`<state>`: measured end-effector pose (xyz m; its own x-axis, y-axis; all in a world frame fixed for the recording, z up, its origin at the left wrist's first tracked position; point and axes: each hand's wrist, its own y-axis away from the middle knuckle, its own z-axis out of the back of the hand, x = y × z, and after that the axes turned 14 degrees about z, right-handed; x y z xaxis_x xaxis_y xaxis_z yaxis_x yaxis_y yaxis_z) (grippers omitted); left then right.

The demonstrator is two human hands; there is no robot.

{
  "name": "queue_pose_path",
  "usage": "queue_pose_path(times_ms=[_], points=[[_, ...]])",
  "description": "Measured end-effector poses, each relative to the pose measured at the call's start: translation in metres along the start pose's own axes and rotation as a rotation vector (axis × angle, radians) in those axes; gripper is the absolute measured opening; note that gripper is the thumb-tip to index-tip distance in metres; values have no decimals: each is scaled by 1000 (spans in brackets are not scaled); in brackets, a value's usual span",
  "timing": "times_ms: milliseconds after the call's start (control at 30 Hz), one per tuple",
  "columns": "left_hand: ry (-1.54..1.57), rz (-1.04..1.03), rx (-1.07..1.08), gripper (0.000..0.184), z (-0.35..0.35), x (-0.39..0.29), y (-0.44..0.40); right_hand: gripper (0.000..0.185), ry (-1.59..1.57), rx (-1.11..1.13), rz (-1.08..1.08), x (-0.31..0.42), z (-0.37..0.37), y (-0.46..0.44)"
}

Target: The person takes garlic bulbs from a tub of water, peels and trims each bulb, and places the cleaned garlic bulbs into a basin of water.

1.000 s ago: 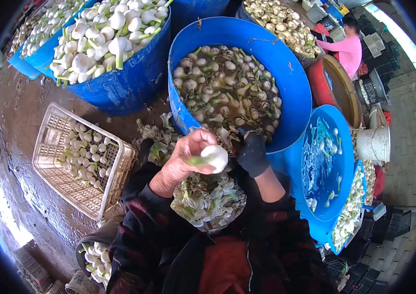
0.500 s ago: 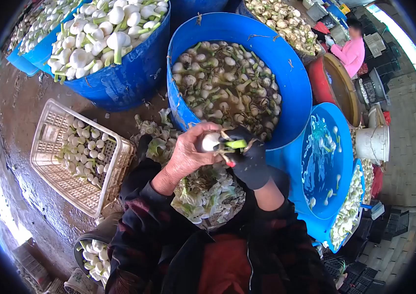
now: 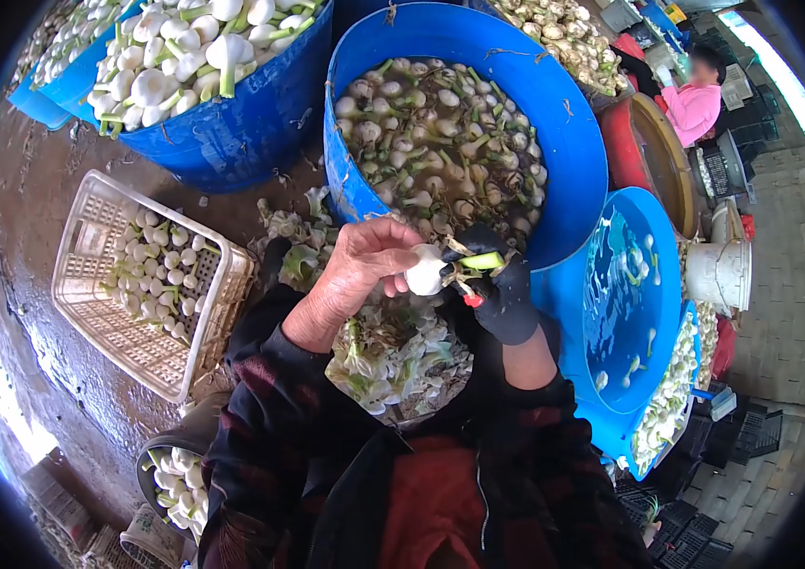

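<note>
A white bulb (image 3: 426,269) with a green stem is between my two hands, over a heap of peeled leaves (image 3: 400,365). My bare left hand (image 3: 362,272) pinches the bulb from its left side. On the right, my right hand (image 3: 502,296) wears a dark glove and is closed around the green stem end (image 3: 480,263). A small red piece shows at the fingers of the right hand; what it belongs to is too small to tell. Loose brown roots or skins hang where the hands meet.
Ahead stands a blue tub (image 3: 568,123) of bulbs in murky water. A light-blue basin (image 3: 622,370) with floating bulbs is at right, a white crate (image 3: 128,351) of bulbs at left. Another person (image 3: 694,106) in pink sits at the upper right.
The left hand first held a white bulb apart from the right hand. Both hands then came together at a bulb, and they have since shifted slightly right. The view has tilted a little.
</note>
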<state>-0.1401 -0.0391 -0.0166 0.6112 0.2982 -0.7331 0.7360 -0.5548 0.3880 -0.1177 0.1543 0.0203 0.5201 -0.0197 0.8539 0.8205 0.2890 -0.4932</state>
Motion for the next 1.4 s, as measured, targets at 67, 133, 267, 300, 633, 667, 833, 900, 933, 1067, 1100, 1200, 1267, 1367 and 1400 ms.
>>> queue_pose_path(times_ms=[67,133,267,300,633,667,833,900,933,1067,1100,1200,1267,1367,1400], points=[[56,-25,35,22,1,1,-1,19,43,10,12,6,1,-3],[58,-55,61,23,2,5,-4,19,96,51,47,9,3,-5],[84,-73,20,18,-2,7,-3,24,166,69,150,6,6,-5],[90,-83,0,18,-1,10,-5,26,173,69,140,7,9,-4],[-230,70,-173,11,-6,-7,4,32,109,-5,68,-2,2,3],[-253,75,-170,11,-6,-8,5,33,101,-21,43,-2,1,5],[-188,64,-151,12,-4,-6,4,31,140,-50,60,-4,0,5],[-159,51,-147,11,-3,-4,2,28,113,-109,19,-10,-1,9],[-170,41,-144,11,-2,-3,1,28,108,-144,4,-9,-1,10],[-337,31,-146,11,-5,2,-2,29,-93,-417,-52,-9,0,10],[-375,14,-115,9,-2,11,-7,31,-140,-408,-41,-2,3,2],[-782,-224,-235,8,-3,26,-14,25,-80,-546,79,14,-7,-22],[-849,-142,-244,10,-8,25,-12,27,409,-387,19,20,-7,-28],[-1047,-352,-192,11,-10,25,-16,31,778,104,589,15,-45,-39],[-1219,-616,-257,16,-7,26,-20,35,580,208,603,1,-61,-37]])
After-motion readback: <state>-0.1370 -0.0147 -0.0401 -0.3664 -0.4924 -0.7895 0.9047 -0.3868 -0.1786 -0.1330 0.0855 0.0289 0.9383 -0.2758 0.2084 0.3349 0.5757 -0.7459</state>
